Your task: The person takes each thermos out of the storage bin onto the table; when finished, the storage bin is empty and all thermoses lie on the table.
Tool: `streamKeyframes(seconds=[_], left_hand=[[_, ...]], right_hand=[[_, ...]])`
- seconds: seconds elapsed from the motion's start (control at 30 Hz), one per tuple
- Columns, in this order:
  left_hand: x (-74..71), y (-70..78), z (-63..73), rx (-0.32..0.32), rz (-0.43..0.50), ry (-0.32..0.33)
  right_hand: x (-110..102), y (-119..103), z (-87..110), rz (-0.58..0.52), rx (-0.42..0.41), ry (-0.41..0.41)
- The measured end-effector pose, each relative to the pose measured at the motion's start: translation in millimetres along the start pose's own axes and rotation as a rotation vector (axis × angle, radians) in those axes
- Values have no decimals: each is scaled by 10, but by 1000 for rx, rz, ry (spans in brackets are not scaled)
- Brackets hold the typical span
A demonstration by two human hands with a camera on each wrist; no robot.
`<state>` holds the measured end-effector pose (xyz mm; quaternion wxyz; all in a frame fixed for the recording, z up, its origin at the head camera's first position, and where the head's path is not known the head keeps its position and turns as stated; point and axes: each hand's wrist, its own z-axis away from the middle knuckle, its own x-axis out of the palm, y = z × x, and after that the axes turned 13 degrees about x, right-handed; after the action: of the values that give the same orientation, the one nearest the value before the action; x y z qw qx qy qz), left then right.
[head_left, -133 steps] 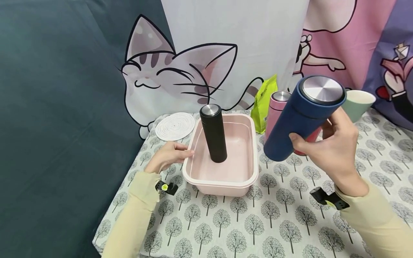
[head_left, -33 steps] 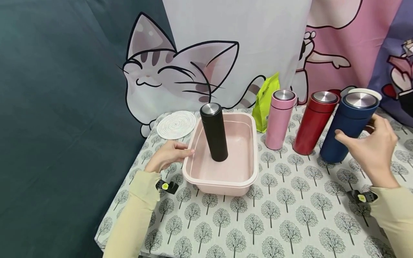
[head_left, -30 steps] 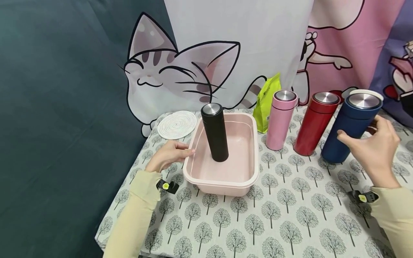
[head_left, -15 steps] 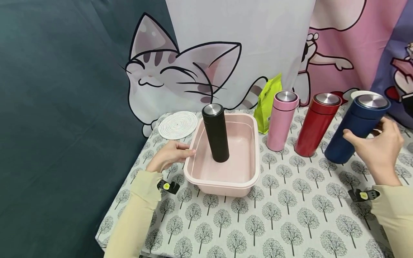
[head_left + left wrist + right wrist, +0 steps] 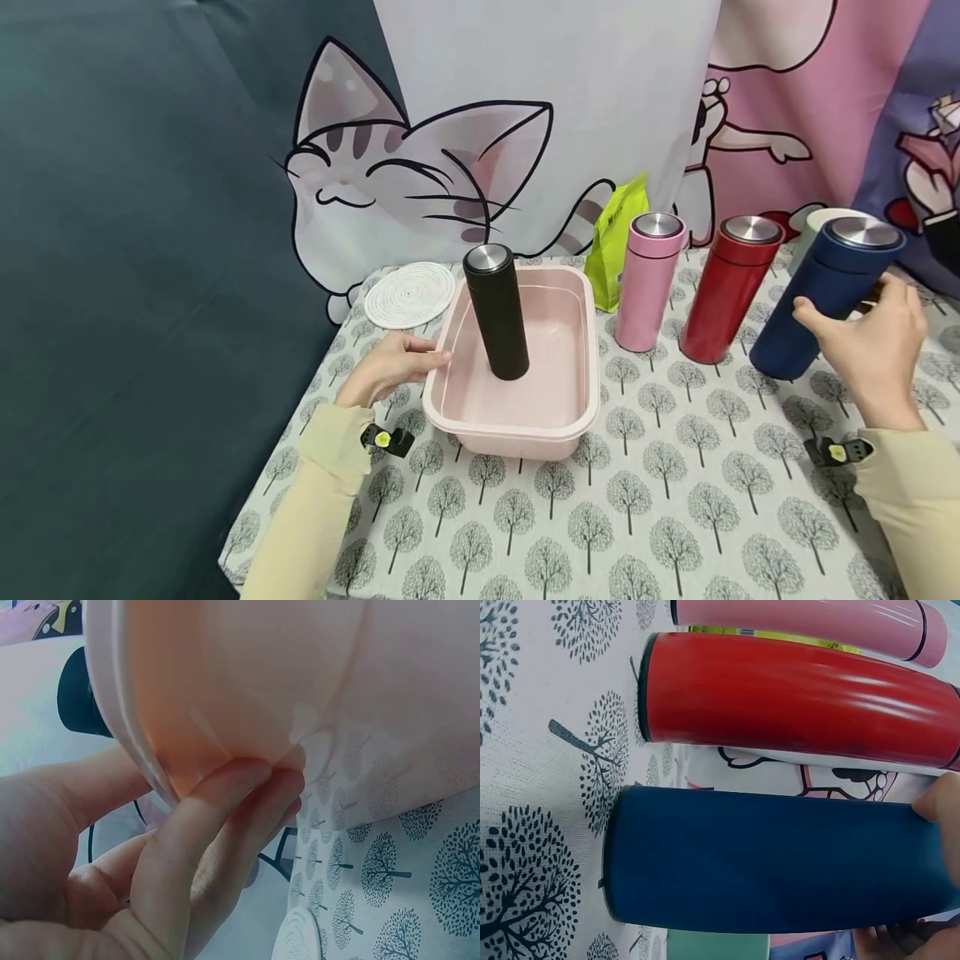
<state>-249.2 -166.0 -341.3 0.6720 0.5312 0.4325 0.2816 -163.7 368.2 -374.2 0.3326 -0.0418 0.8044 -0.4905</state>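
Observation:
My right hand (image 5: 873, 350) grips a blue thermos (image 5: 821, 300) with a steel lid, thumb on its near side and fingers behind. In the right wrist view the base of the blue thermos (image 5: 772, 859) is right at the tablecloth, beside the red thermos (image 5: 795, 697). My left hand (image 5: 393, 365) holds the left rim of a pale pink plastic basin (image 5: 525, 442), thumb over the rim; in the left wrist view the fingers (image 5: 217, 825) press under the rim from outside. A black thermos (image 5: 498, 321) stands upright inside the basin.
A pink thermos (image 5: 648, 283) and the red one stand right of the basin, with a lime-green bag (image 5: 617, 242) behind. A pale green cup (image 5: 810, 229) is partly hidden behind the blue thermos. A white woven mat (image 5: 408, 296) lies at the back left of the tree-print tablecloth (image 5: 555, 533).
Over these seconds my right hand has brought the blue thermos from the air beside the basin down to the right of the red thermos. The left hand has stayed on the basin rim.

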Motion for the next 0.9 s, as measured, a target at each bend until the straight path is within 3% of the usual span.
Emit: streamKeyframes(seconds=[0.1,0.27,0.37,0.6,0.9], left_hand=[[-9,1,-13,9,0,1],[-1,5,-2,4,-4,1],[4,7,8,0,6,2],[7,7,19,-1,1,5],[-9,12,9,-2,-9,-5]], right_hand=[[-31,-42,-24,25,15,-26],[-121,-106,17,136,92,-147],[-158,-129,69,135,137,-152],[-212,-144,155,-24,198,-69],[-265,-131,286,-285,121,-22]])
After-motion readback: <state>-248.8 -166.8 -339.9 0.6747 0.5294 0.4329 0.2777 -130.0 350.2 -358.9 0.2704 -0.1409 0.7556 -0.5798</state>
